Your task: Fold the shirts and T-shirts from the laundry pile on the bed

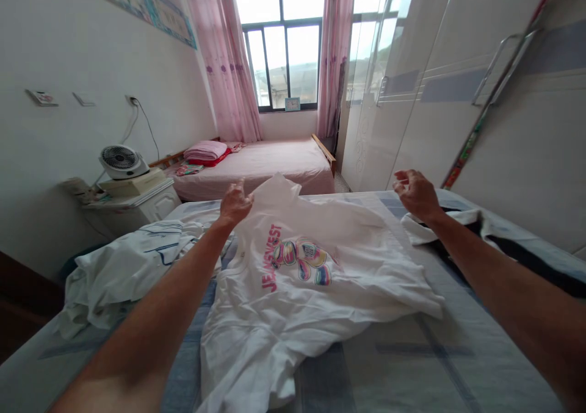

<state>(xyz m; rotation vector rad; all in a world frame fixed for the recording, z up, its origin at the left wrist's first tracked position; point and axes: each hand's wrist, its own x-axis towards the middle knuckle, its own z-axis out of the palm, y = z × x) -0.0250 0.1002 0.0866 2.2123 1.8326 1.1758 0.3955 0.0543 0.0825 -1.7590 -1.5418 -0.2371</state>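
Note:
A white T-shirt (366, 224) with a pink "JEANSWEST" print and a colourful bear lies spread sideways and wrinkled on the bed, its lower part bunched toward me. My left hand (237, 203) is at the shirt's far left edge, thumb and fingers apart. Its thumb meets the edge of the cloth or is just beside it; I cannot tell which. To the right of the shirt, my right hand (415, 194) hovers over the bed, fingers loosely bent and apart, with nothing in it. Beneath that forearm is a black-and-white garment (467, 219).
Crumpled white clothes (132, 251) lie left on the checked bed sheet (403, 352). A fan (122, 160) stands on a box over the white bedside cabinet (141, 199). Beyond is a second bed (284, 160) with folded pink bedding (206, 150). A glossy wardrobe (421, 114) lines the right.

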